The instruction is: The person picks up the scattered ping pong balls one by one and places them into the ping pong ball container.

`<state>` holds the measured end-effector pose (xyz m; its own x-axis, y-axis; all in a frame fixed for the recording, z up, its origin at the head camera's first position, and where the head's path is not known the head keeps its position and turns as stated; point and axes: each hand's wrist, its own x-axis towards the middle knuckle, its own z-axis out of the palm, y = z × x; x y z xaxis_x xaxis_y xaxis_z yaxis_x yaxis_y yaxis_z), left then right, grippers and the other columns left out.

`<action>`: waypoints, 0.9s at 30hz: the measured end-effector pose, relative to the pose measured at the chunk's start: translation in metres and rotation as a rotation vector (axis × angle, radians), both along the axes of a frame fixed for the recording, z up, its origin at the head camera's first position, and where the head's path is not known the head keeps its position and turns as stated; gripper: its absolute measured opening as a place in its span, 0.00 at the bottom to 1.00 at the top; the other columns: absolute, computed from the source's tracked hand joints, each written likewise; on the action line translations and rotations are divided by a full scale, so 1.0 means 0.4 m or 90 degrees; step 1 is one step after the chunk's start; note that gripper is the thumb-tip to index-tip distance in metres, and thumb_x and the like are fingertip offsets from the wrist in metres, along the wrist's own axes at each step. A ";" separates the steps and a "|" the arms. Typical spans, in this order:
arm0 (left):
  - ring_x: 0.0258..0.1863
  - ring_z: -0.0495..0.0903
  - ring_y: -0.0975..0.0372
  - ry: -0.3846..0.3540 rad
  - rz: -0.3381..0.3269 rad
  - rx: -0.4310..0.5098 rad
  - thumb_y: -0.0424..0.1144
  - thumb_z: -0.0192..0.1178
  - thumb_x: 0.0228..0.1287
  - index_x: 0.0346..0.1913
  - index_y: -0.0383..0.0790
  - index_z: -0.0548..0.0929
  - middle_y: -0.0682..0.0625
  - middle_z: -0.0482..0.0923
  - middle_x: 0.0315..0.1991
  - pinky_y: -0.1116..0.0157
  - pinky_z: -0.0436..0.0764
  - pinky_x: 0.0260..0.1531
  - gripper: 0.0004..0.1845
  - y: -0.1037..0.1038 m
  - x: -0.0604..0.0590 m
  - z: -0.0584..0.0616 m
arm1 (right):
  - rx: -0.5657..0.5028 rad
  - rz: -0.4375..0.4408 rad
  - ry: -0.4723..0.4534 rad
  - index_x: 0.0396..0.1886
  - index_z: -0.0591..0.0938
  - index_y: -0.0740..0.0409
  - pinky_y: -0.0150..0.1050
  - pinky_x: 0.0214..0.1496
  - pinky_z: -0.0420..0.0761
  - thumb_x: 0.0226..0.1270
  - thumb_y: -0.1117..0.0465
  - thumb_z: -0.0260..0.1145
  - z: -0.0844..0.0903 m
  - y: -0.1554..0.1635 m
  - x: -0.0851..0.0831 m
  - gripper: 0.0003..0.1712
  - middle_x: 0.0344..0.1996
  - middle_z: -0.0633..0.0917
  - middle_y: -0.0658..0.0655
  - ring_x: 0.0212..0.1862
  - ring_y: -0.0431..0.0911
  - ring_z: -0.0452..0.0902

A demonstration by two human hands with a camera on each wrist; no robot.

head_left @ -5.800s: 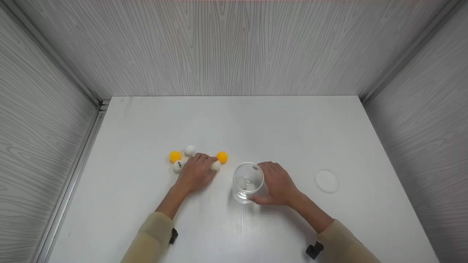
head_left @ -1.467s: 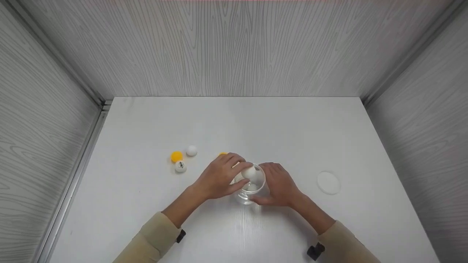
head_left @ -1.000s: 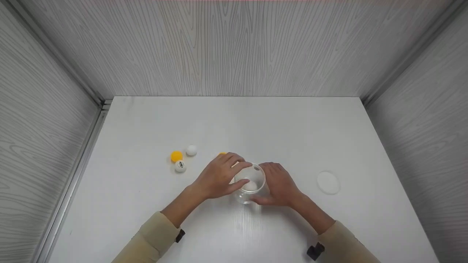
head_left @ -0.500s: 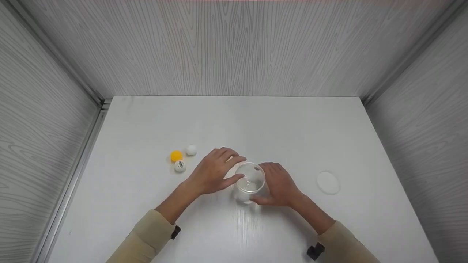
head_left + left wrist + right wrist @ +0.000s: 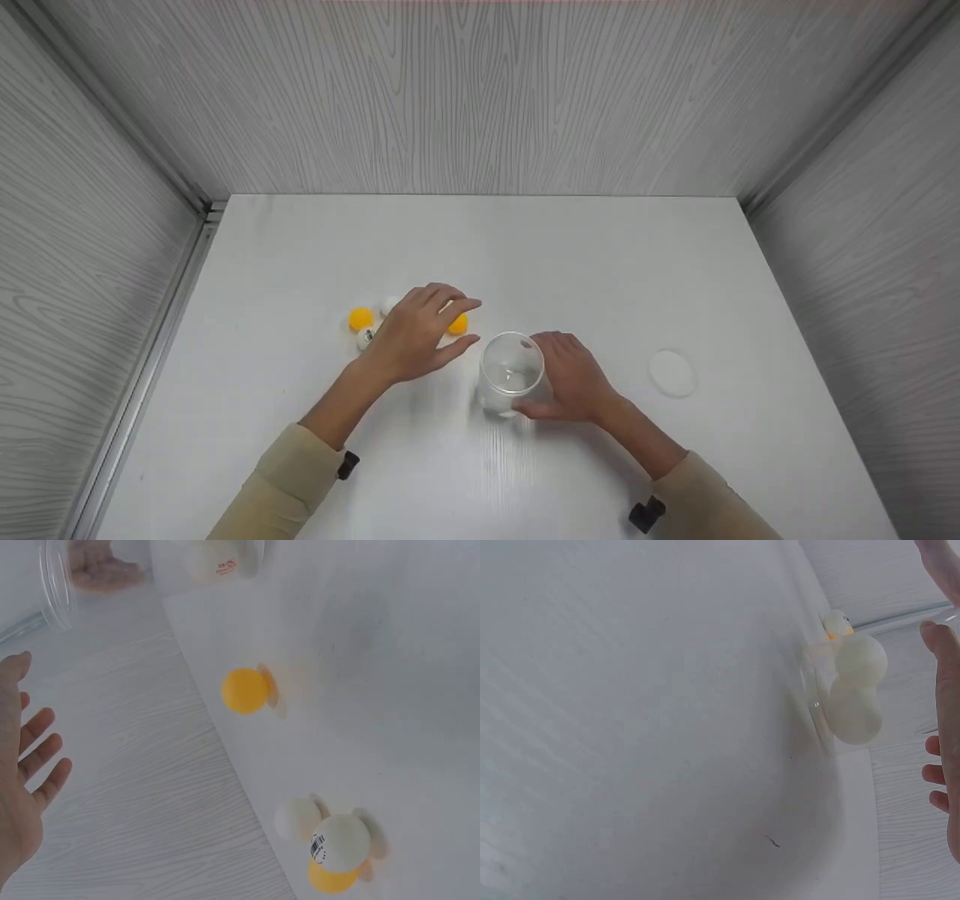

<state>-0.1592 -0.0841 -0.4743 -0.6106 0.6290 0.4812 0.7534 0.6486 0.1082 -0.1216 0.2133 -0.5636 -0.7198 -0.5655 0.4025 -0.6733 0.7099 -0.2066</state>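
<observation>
Head view. My left hand (image 5: 415, 337) hangs over the white table (image 5: 480, 247) with fingers spread wide and nothing in it. Its fingertips lie above an orange ball (image 5: 458, 324) that shows between forefinger and thumb; I cannot tell whether they touch it. To the left of the hand lie a second orange ball (image 5: 361, 319) and a white printed ball (image 5: 365, 337), the latter partly under the hand's edge. Another white ball (image 5: 388, 304) is mostly hidden behind my knuckles. My right hand (image 5: 574, 377) is wrapped round the right side of a clear plastic cup (image 5: 511, 373), which stands upright on the table just right of my left thumb. White balls show faintly inside it. A round clear lid (image 5: 672, 372) lies flat, well apart to the right.

Left wrist view. My left hand (image 5: 22, 787) is at the left edge, palm open, fingers (image 5: 46, 765) straight and apart, holding nothing. The nearer orange ball (image 5: 245, 690) lies alone on the table. Further off, a plain white ball (image 5: 297, 819), the printed white ball (image 5: 342, 843) and the other orange ball (image 5: 330, 879) sit clustered close together. The cup (image 5: 157, 570) shows at the top with the right hand's fingers behind its wall.

Right wrist view. My right hand (image 5: 949, 742) fills the right edge, fingers (image 5: 939, 774) bent towards the cup. Two white balls (image 5: 857, 690) rest one against the other inside the cup's clear wall (image 5: 814, 701).
</observation>
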 end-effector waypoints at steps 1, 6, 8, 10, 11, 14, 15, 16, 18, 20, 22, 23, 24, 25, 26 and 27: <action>0.57 0.83 0.55 0.002 0.005 -0.003 0.53 0.70 0.69 0.63 0.48 0.83 0.49 0.86 0.54 0.57 0.85 0.61 0.24 -0.003 -0.003 0.003 | -0.001 0.000 0.000 0.62 0.75 0.57 0.49 0.61 0.84 0.55 0.25 0.71 0.001 -0.001 0.000 0.49 0.51 0.85 0.53 0.54 0.49 0.83; 0.58 0.83 0.55 0.007 0.018 -0.014 0.54 0.69 0.69 0.64 0.48 0.83 0.49 0.86 0.55 0.58 0.86 0.61 0.25 -0.015 -0.014 0.009 | -0.007 0.000 0.009 0.61 0.76 0.57 0.49 0.61 0.84 0.55 0.24 0.70 0.002 0.000 -0.002 0.49 0.51 0.85 0.53 0.55 0.49 0.83; 0.58 0.83 0.55 0.001 0.022 -0.017 0.54 0.69 0.69 0.64 0.48 0.83 0.49 0.85 0.56 0.57 0.86 0.61 0.25 -0.017 -0.017 0.007 | -0.010 0.003 0.014 0.62 0.76 0.57 0.49 0.61 0.84 0.55 0.23 0.70 0.002 0.002 -0.003 0.50 0.51 0.85 0.53 0.55 0.49 0.83; 0.59 0.83 0.55 -0.011 0.025 -0.016 0.55 0.68 0.69 0.65 0.48 0.82 0.49 0.85 0.56 0.57 0.86 0.61 0.26 -0.019 -0.019 0.003 | -0.012 0.005 0.015 0.62 0.76 0.57 0.49 0.61 0.84 0.55 0.23 0.70 0.002 0.003 -0.002 0.50 0.51 0.85 0.53 0.55 0.49 0.83; 0.59 0.83 0.55 -0.015 0.027 -0.016 0.55 0.68 0.70 0.65 0.48 0.82 0.49 0.85 0.56 0.57 0.86 0.61 0.26 -0.020 -0.020 0.000 | -0.013 0.007 0.017 0.62 0.76 0.58 0.49 0.61 0.84 0.55 0.23 0.70 0.002 0.003 -0.002 0.50 0.51 0.85 0.54 0.55 0.49 0.83; 0.59 0.83 0.55 -0.027 0.034 -0.012 0.56 0.67 0.70 0.65 0.48 0.82 0.49 0.85 0.57 0.57 0.86 0.61 0.26 -0.023 -0.025 -0.011 | -0.007 0.006 0.015 0.62 0.76 0.58 0.48 0.61 0.84 0.55 0.23 0.70 0.004 0.003 -0.001 0.50 0.51 0.86 0.54 0.56 0.49 0.83; 0.59 0.83 0.55 -0.029 0.037 -0.012 0.57 0.67 0.70 0.65 0.48 0.82 0.49 0.85 0.57 0.57 0.86 0.61 0.26 -0.024 -0.027 -0.015 | -0.006 0.004 0.014 0.62 0.76 0.58 0.48 0.61 0.84 0.54 0.24 0.70 0.004 0.003 0.000 0.51 0.51 0.86 0.54 0.56 0.49 0.83; 0.60 0.82 0.55 -0.032 0.039 -0.011 0.57 0.67 0.70 0.65 0.48 0.82 0.49 0.85 0.57 0.57 0.85 0.61 0.26 -0.025 -0.030 -0.019 | -0.003 0.003 0.013 0.62 0.76 0.58 0.48 0.61 0.84 0.54 0.24 0.71 0.004 0.003 0.000 0.51 0.51 0.86 0.54 0.56 0.49 0.83; 0.60 0.82 0.55 -0.038 0.046 -0.013 0.57 0.66 0.70 0.65 0.48 0.82 0.49 0.84 0.58 0.57 0.85 0.62 0.27 -0.026 -0.036 -0.030 | 0.004 -0.002 0.009 0.63 0.76 0.58 0.48 0.62 0.84 0.53 0.24 0.71 0.005 0.002 -0.001 0.51 0.52 0.85 0.53 0.56 0.49 0.83; 0.61 0.82 0.54 -0.048 0.053 -0.014 0.58 0.66 0.71 0.66 0.48 0.81 0.49 0.84 0.58 0.57 0.85 0.62 0.27 -0.028 -0.041 -0.043 | 0.005 -0.004 0.006 0.63 0.76 0.58 0.48 0.62 0.84 0.53 0.24 0.71 0.006 0.002 -0.001 0.51 0.51 0.85 0.54 0.56 0.49 0.83; 0.61 0.81 0.54 -0.061 0.059 -0.015 0.58 0.65 0.71 0.66 0.48 0.81 0.48 0.83 0.59 0.56 0.84 0.63 0.27 -0.031 -0.045 -0.057 | 0.008 -0.005 0.005 0.63 0.76 0.58 0.48 0.62 0.84 0.53 0.23 0.71 0.008 0.002 -0.001 0.52 0.52 0.86 0.54 0.56 0.49 0.83; 0.61 0.81 0.54 -0.069 0.064 -0.016 0.58 0.65 0.71 0.66 0.48 0.81 0.48 0.83 0.59 0.55 0.84 0.63 0.28 -0.031 -0.046 -0.065 | 0.009 -0.005 0.004 0.63 0.76 0.58 0.48 0.62 0.84 0.53 0.23 0.71 0.008 0.002 -0.001 0.52 0.52 0.86 0.54 0.56 0.49 0.83; 0.62 0.81 0.54 -0.076 0.067 -0.015 0.58 0.65 0.71 0.67 0.48 0.81 0.48 0.83 0.60 0.55 0.84 0.64 0.28 -0.032 -0.047 -0.072 | 0.011 -0.006 0.004 0.63 0.76 0.58 0.48 0.62 0.84 0.53 0.23 0.71 0.009 0.002 0.000 0.52 0.52 0.86 0.54 0.56 0.49 0.83; 0.62 0.80 0.53 -0.083 0.070 -0.014 0.59 0.65 0.71 0.67 0.48 0.80 0.48 0.83 0.60 0.54 0.84 0.64 0.28 -0.032 -0.048 -0.079 | 0.011 -0.007 0.002 0.63 0.76 0.58 0.49 0.62 0.84 0.53 0.23 0.71 0.009 0.002 0.000 0.52 0.52 0.86 0.54 0.56 0.50 0.83; 0.62 0.80 0.53 -0.089 0.073 -0.013 0.59 0.66 0.70 0.67 0.48 0.80 0.48 0.83 0.60 0.53 0.83 0.65 0.29 -0.032 -0.048 -0.086 | 0.012 -0.008 0.001 0.63 0.76 0.58 0.48 0.62 0.84 0.53 0.23 0.71 0.010 0.002 0.001 0.51 0.52 0.86 0.54 0.56 0.49 0.83; 0.62 0.80 0.53 -0.096 0.075 -0.011 0.59 0.66 0.70 0.68 0.49 0.80 0.48 0.82 0.61 0.53 0.83 0.65 0.29 -0.031 -0.048 -0.092 | 0.013 -0.010 0.000 0.63 0.76 0.58 0.48 0.62 0.84 0.53 0.24 0.71 0.010 0.002 0.001 0.51 0.52 0.85 0.54 0.56 0.49 0.83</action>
